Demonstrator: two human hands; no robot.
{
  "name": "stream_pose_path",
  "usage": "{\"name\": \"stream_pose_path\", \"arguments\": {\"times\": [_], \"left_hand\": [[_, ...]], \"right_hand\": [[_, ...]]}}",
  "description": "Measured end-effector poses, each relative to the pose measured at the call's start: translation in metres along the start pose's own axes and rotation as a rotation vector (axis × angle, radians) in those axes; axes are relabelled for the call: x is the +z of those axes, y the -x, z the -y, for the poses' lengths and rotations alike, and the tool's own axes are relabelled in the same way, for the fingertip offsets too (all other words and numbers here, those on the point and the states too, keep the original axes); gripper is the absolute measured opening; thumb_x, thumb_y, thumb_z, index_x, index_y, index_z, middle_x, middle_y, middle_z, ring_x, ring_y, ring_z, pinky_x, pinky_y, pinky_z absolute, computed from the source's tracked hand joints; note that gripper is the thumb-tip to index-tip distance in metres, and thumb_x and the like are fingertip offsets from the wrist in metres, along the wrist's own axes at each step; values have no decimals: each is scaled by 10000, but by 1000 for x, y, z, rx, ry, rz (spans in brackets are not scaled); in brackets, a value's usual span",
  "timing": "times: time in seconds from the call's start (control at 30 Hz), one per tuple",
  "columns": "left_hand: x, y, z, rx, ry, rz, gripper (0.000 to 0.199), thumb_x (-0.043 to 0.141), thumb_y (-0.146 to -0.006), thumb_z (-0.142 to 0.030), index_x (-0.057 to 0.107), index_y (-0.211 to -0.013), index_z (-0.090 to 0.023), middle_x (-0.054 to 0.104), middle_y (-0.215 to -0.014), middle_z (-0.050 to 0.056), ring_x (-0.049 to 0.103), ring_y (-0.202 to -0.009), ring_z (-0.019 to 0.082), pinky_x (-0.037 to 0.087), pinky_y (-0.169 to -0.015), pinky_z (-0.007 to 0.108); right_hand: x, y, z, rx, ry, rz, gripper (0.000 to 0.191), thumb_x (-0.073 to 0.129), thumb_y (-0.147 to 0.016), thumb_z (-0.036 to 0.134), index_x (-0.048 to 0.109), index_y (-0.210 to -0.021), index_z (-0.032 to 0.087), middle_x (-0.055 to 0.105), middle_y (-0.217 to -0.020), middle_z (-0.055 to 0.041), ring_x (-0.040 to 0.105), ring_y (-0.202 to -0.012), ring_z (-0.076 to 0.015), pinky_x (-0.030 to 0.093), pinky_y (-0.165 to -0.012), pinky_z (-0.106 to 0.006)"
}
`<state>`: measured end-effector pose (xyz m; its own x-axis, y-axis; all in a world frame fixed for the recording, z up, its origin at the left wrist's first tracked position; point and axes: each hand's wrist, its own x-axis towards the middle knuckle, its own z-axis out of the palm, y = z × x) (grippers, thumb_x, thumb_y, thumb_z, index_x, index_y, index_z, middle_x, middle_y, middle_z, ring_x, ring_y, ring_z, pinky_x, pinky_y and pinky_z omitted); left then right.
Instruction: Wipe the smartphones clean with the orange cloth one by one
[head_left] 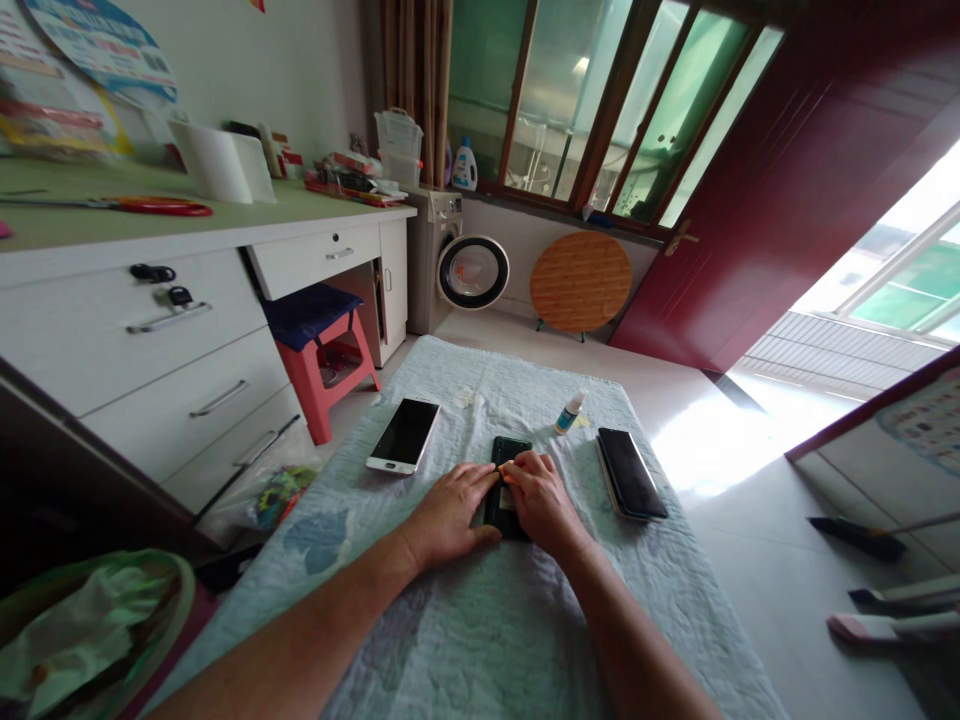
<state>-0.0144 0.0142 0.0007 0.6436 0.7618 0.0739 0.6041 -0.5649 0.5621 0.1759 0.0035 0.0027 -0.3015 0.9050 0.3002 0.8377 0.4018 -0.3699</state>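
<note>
A dark phone [511, 447] lies on the pale blue quilted cloth [480, 385], partly covered by both hands. My left hand [454, 515] rests along its left edge, fingers stretched toward its middle and thumb near its lower end. My right hand [541, 500] lies over its right side, fingers closed on a small orange item [505, 474] pressed to the phone. Left of the hands is a white phone [405, 436] with a black screen. On the right sits a black phone [632, 474] on top of something pale. A small spray bottle [570, 412] stands behind my right hand.
At the left is a white desk [322, 245] with drawers, and a pink stool [322, 365] stands beside it. A waste bin [176, 600] is at the lower left. Farther back are an open washing machine [431, 270] and a round wooden board [581, 280].
</note>
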Motion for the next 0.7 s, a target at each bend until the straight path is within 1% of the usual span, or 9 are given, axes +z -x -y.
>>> {"name": "stream_pose_path", "arguments": {"times": [0.07,0.13,0.23,0.33,0.43,0.57,0.63,0.7], "left_hand": [[0,0,0,25,14,-19,739,710,-748,-411,437,-1403,-203,481,-1438,114,403,-1335,310,304,-1136,456],[1,0,1,32,13,-26,726,703,-752,-420,445,-1397,-210,488,-1428,112,409,-1328,316,308,-1131,464],[3,0,2,16,-15,-18,703,694,-760,-432,467,-1381,-194,478,-1438,126,399,-1338,323,306,-1130,472],[3,0,3,9,-36,-14,693,693,-763,-426,478,-1376,-186,462,-1459,126,386,-1353,318,304,-1135,466],[2,0,1,0,-46,1,691,696,-768,-422,481,-1378,-179,450,-1472,127,382,-1359,311,298,-1142,455],[-1,1,-1,-14,-53,22,695,698,-773,-404,474,-1383,-161,434,-1484,133,364,-1375,302,284,-1151,440],[-1,1,-1,-16,-54,28,702,702,-769,-401,473,-1384,-150,428,-1488,139,361,-1376,299,281,-1152,434],[-1,1,-1,-16,-51,29,705,701,-770,-411,473,-1383,-150,426,-1488,139,361,-1376,300,282,-1151,435]], "right_hand": [[2,-3,3,-5,26,19,279,426,-958,197,698,-1013,227,602,-1035,-77,496,-929,-207,419,-857,-330],[5,-7,0,19,55,14,276,424,-966,219,694,-1019,243,603,-1053,-71,493,-944,-210,405,-868,-337],[10,-13,-12,79,97,-12,281,420,-975,256,677,-1086,275,596,-1110,-67,483,-979,-221,382,-878,-351],[15,-14,-25,150,135,-66,298,420,-971,261,646,-1161,298,583,-1151,-69,468,-986,-232,369,-869,-360],[18,-11,-36,213,170,-124,318,411,-967,244,633,-1190,293,585,-1100,-78,463,-952,-230,366,-841,-348],[17,-7,-44,314,210,-104,313,417,-951,195,661,-1141,240,571,-985,-91,464,-870,-219,365,-773,-317],[13,-5,-46,356,208,-92,312,411,-952,185,677,-1110,229,560,-952,-85,463,-849,-212,365,-770,-310],[8,-5,-45,381,197,-117,326,388,-965,192,682,-1104,221,552,-939,-80,462,-844,-208,369,-787,-310]]}}
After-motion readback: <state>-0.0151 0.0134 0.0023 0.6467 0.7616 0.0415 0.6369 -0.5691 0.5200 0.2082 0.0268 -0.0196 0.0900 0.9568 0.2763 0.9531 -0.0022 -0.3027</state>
